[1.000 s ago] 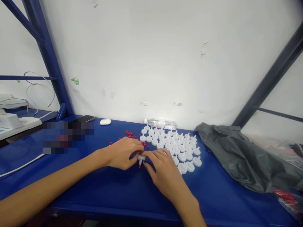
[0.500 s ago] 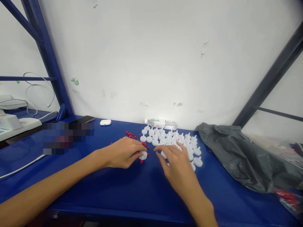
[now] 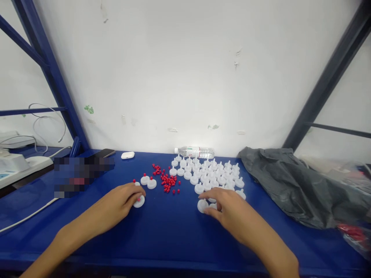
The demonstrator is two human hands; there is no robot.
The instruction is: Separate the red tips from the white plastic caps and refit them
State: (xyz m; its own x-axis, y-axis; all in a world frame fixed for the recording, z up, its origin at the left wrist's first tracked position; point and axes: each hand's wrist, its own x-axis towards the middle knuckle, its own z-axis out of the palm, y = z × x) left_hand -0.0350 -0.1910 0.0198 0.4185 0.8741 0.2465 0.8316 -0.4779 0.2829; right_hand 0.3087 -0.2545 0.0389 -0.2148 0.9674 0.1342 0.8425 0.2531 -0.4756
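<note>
At the left, my left hand (image 3: 123, 199) pinches a white nozzle cap (image 3: 139, 202) with a red tip, low over the blue table. Beside it stand other white caps with red tips (image 3: 151, 183), one partly behind my fingers. My right hand (image 3: 232, 206) has its thumb and fingertips curled round a plain white nozzle cap (image 3: 202, 206) at the near left edge of a group of white caps (image 3: 205, 173). Several of that group are partly covered by this hand. Small red tips (image 3: 169, 181) lie scattered between my two hands.
A clear plastic bottle (image 3: 197, 151) lies along the wall behind the caps. A crumpled grey bag (image 3: 278, 185) covers the right side. At the left are a white earbud case (image 3: 128, 155), a phone (image 3: 104, 153), a white cable (image 3: 26, 216) and a power strip (image 3: 26, 166).
My left hand has moved left with its white cap, from the red tips to the red-tipped caps. My right hand has come lower and closed round a white cap.
</note>
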